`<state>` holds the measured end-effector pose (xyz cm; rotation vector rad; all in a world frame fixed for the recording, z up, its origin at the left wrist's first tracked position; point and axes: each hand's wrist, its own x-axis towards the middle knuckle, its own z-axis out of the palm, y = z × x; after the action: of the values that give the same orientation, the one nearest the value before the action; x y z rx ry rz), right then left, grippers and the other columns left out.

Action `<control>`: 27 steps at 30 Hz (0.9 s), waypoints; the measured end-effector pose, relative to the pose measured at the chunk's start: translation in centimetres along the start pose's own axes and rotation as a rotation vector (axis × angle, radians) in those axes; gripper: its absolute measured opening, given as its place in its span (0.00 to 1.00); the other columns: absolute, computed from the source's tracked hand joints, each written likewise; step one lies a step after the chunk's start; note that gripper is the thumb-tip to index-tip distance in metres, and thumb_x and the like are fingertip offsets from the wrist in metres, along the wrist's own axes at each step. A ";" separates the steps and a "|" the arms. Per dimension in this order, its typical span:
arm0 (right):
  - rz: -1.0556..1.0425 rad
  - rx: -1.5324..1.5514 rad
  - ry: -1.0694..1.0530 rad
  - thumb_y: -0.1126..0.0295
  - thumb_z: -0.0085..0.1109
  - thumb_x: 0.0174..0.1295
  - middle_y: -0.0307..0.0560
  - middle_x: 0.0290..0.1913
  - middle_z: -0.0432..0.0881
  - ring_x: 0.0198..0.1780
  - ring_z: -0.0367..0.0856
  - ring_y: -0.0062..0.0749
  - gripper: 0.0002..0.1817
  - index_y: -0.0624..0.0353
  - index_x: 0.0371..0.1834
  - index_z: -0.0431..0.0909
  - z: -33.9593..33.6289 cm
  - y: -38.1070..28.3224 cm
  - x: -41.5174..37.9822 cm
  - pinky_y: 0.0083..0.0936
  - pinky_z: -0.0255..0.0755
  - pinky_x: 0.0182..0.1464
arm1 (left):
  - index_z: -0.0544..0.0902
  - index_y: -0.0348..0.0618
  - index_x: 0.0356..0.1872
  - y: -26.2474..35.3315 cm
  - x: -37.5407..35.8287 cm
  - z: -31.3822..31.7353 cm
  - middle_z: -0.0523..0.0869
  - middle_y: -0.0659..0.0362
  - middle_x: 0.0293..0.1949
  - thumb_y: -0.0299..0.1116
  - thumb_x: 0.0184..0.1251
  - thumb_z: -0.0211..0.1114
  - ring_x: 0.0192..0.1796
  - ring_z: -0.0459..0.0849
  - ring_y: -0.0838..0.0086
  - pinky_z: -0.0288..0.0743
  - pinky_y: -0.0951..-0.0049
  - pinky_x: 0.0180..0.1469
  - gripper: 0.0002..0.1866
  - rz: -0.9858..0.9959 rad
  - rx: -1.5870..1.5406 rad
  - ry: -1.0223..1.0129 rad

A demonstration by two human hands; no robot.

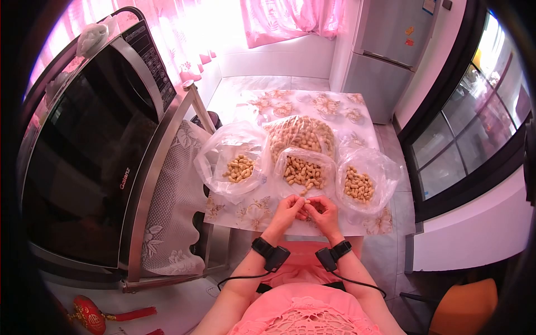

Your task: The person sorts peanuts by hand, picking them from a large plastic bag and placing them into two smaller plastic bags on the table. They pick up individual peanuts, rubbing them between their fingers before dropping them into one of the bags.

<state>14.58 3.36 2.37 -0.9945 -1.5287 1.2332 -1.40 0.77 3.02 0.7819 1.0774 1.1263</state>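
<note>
My left hand [290,211] and my right hand [325,213] meet at the near edge of the table, fingertips pinched together around a peanut [306,201], of which only a small pale part shows. Just beyond them, a clear plastic bag [277,183] lies open with unshelled peanuts [303,170] in it. To the left, another open bag [215,162] contains a smaller heap of peanuts [239,168]. A third open bag [386,173] with peanuts [358,185] lies to the right. Behind the middle one rests a large, full bag of peanuts [301,134].
A flowered cloth [254,215] covers the table. On the left, a black microwave [89,156] stands on a metal rack [153,195]. A grey fridge [374,78] is at the back right, beside a black-framed glass door [463,123]. An orange chair [466,307] sits lower right.
</note>
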 end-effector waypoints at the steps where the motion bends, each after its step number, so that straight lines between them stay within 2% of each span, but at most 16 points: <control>1: 0.002 0.003 -0.001 0.76 0.66 0.64 0.36 0.36 0.85 0.36 0.82 0.15 0.06 0.62 0.43 0.82 0.0 0.0 0.0 0.15 0.77 0.39 | 0.81 0.37 0.46 0.0 0.0 0.0 0.85 0.60 0.35 0.39 0.80 0.55 0.36 0.84 0.78 0.81 0.79 0.38 0.15 0.000 0.002 -0.003; 13: 0.003 -0.015 0.008 0.76 0.65 0.65 0.36 0.35 0.85 0.37 0.82 0.16 0.05 0.62 0.41 0.82 0.0 -0.4 0.0 0.15 0.77 0.40 | 0.80 0.37 0.45 0.0 -0.1 -0.1 0.85 0.59 0.36 0.40 0.78 0.59 0.37 0.85 0.78 0.82 0.79 0.40 0.14 0.027 -0.025 -0.036; 27: -0.002 -0.006 0.026 0.75 0.63 0.67 0.37 0.35 0.85 0.36 0.81 0.17 0.04 0.64 0.41 0.83 0.1 -1.0 0.0 0.16 0.76 0.40 | 0.80 0.37 0.43 -0.4 0.1 -0.3 0.85 0.59 0.36 0.39 0.79 0.57 0.37 0.86 0.76 0.83 0.76 0.39 0.13 0.025 -0.024 -0.023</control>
<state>14.46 3.18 3.34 -1.0092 -1.5140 1.2099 -1.53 0.80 2.54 0.7898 1.0357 1.1465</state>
